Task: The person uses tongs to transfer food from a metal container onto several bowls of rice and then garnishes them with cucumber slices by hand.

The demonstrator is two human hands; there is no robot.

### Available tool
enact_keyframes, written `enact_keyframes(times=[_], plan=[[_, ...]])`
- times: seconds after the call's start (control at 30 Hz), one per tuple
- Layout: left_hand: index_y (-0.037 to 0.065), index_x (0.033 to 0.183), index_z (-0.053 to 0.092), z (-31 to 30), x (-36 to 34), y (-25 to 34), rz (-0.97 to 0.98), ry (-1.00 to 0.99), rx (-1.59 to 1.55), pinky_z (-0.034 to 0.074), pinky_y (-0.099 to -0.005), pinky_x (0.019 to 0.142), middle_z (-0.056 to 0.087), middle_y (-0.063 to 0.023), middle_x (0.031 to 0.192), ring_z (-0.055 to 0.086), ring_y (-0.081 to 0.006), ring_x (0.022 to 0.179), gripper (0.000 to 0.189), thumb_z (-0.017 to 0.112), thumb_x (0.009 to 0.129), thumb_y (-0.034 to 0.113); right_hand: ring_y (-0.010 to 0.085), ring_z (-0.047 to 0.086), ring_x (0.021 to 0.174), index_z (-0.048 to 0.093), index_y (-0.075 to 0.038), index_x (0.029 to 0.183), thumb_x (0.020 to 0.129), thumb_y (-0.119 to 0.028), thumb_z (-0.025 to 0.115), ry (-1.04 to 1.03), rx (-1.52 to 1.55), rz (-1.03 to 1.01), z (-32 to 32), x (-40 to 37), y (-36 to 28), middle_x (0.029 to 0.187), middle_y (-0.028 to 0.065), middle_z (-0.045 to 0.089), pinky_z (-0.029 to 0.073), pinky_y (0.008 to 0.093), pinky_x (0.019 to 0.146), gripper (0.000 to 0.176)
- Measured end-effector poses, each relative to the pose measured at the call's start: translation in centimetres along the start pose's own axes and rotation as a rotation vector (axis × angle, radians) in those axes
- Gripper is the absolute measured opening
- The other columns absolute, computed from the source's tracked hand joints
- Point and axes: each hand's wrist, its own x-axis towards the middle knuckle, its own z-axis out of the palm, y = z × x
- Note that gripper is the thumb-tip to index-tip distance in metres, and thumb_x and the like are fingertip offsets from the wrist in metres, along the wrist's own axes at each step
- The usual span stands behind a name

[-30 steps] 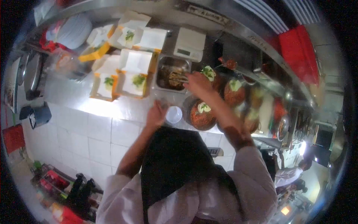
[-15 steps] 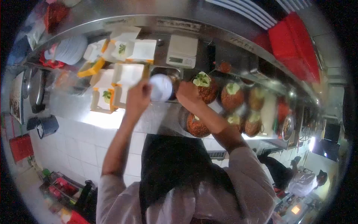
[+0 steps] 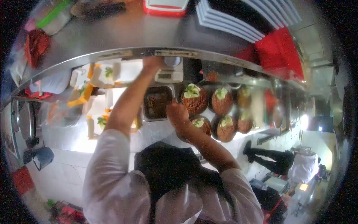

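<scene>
My left hand (image 3: pixel 152 64) reaches far forward under the shelf edge, at a small white bowl (image 3: pixel 172 61). The bowl overlaps the top of a white kitchen scale (image 3: pixel 168 76); the fingertips are partly hidden by the shelf edge. My right hand (image 3: pixel 177 115) is closed in a fist beside a square metal pan (image 3: pixel 144 108) with dark brown contents. What the fist holds, I cannot tell. Right of it stand several rounds of reddish-brown food, among them a large one (image 3: pixel 194 104), topped with pale slices and green leaves.
Open white and yellow takeaway boxes (image 3: pixel 90 93), some with green leaves inside, stand left of the pan. A steel shelf (image 3: pixel 123 33) runs above the counter, bearing stacked white trays (image 3: pixel 227 24) and a red container (image 3: pixel 279 52). Another person (image 3: pixel 304 166) stands far right.
My left hand has moved forward with the white bowl, from over the metal pan to the scale. My right hand stays by the pan, slightly lower. The view has shifted, showing more shelf.
</scene>
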Motion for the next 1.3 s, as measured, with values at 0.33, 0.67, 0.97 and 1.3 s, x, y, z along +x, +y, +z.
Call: enact_keyframes(times=[0.33, 0.67, 0.97, 1.3], plan=[[0.005, 0.128, 0.054, -10.3, -23.5, -4.7, -0.445, -0.224, -0.573, 0.052, -0.0444, 0.062, 0.064, -0.0124, 0.070, 0.067, -0.0328, 0.066, 0.045, 0.062, 0.097, 0.036, 0.0343, 0.072, 0.084, 0.073, -0.002, 0.088, 0.093, -0.018, 0.061, -0.253, 0.063, -0.005, -3.5, 1.4, 0.0, 0.086, 0.0200, 0.071, 0.059, 0.0474, 0.068, 0.021], [0.003, 0.115, 0.050, -3.9, -25.2, -4.0, -0.415, -0.236, -0.759, 0.050, -0.0531, 0.065, 0.066, -0.0247, 0.076, 0.066, -0.0453, 0.074, 0.030, 0.059, 0.099, 0.026, 0.0401, 0.069, 0.076, 0.072, -0.008, 0.103, 0.098, -0.029, 0.058, 0.139, 0.379, -0.109, -8.3, -4.8, 3.1, 0.080, 0.0194, 0.068, 0.056, 0.0471, 0.068, 0.026], [0.001, 0.115, 0.050, -1.6, -22.5, -3.3, -0.437, -0.257, -0.721, 0.050, -0.0546, 0.067, 0.066, -0.0242, 0.077, 0.065, -0.0456, 0.073, 0.032, 0.049, 0.103, 0.031, 0.0324, 0.073, 0.076, 0.075, -0.005, 0.109, 0.093, -0.031, 0.071, 0.113, 0.495, 0.277, -13.6, -4.6, 3.2, 0.094, 0.0206, 0.074, 0.057, 0.0389, 0.064, 0.031], [0.004, 0.112, 0.050, -1.0, -20.5, -3.2, -0.421, -0.178, -0.771, 0.051, -0.0556, 0.071, 0.067, -0.0250, 0.078, 0.065, -0.0472, 0.073, 0.025, 0.051, 0.101, 0.026, 0.0352, 0.073, 0.082, 0.076, -0.005, 0.107, 0.095, -0.043, 0.065, 0.556, 0.391, 0.150, -10.2, 6.9, 9.6, 0.092, 0.0226, 0.073, 0.057, 0.0451, 0.077, 0.041]])
